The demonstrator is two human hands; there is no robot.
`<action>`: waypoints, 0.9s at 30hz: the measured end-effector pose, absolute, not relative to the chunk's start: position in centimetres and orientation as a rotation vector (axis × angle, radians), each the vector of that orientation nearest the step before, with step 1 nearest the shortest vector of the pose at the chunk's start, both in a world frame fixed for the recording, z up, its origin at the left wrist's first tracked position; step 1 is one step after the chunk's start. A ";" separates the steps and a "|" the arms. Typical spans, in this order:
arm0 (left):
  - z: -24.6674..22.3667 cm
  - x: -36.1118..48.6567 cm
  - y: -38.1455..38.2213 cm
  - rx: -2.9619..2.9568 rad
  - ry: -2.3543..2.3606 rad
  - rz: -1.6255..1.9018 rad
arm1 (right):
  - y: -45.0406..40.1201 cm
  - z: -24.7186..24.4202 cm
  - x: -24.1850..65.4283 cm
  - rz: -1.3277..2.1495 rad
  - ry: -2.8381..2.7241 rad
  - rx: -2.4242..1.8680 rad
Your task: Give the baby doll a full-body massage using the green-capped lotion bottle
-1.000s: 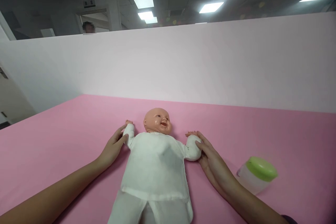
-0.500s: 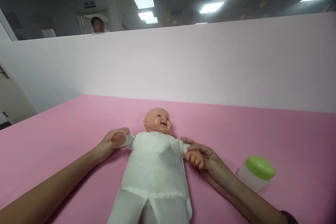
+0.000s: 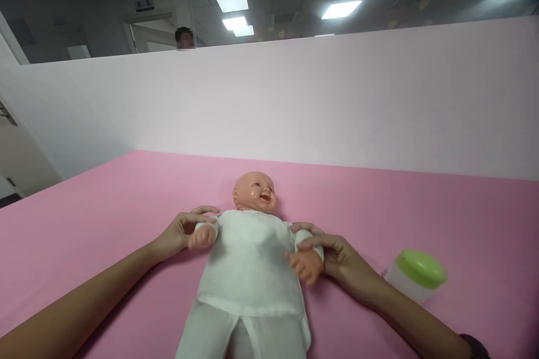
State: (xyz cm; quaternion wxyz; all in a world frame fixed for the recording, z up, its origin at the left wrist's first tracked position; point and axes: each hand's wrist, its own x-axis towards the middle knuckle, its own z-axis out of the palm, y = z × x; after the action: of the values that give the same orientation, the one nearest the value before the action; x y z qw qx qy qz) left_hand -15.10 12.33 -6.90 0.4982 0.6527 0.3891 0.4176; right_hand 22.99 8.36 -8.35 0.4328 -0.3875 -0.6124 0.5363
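A baby doll (image 3: 252, 258) in a white top and trousers lies on its back on the pink surface (image 3: 126, 196), its head toward the white wall. My left hand (image 3: 183, 233) is wrapped round the doll's arm at the left of the view, fingers near its shoulder. Around the doll's other arm, by the sleeve, are the fingers of my right hand (image 3: 332, 252). Both doll hands show in front of my palms, which they partly hide.
A clear container with a green lid (image 3: 421, 269) lies tilted beside my right forearm. Behind the pink surface stands a white wall (image 3: 295, 106). Beyond it a person's head (image 3: 185, 38) shows near a doorway.
Both doll arms have moved inward and down toward its body, with my hands on them. My left fingers now show over the sleeve. The person beyond the wall has moved right.
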 end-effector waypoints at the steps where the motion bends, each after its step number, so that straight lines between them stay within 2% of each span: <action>1: -6.9 -15.1 12.4 1.536 0.973 1.038 | 8.4 -8.3 22.9 1.333 -1.446 -0.980; 8: -7.6 -14.3 12.6 1.390 1.261 1.264 | 8.8 -7.9 22.0 1.209 -1.026 -1.192; 17: -7.9 -14.0 12.9 1.221 1.403 1.336 | 9.2 -8.9 22.1 1.026 -0.935 -1.230; 27: -8.0 -14.2 13.0 1.532 1.425 1.029 | 9.3 -9.0 22.6 0.986 -1.085 -1.500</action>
State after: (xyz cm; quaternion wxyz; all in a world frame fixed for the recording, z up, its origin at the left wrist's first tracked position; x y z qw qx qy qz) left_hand -14.16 13.00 -7.96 0.3940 0.6038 0.5618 0.4056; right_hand 22.64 9.25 -9.01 0.4987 -0.6200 -0.4483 0.4073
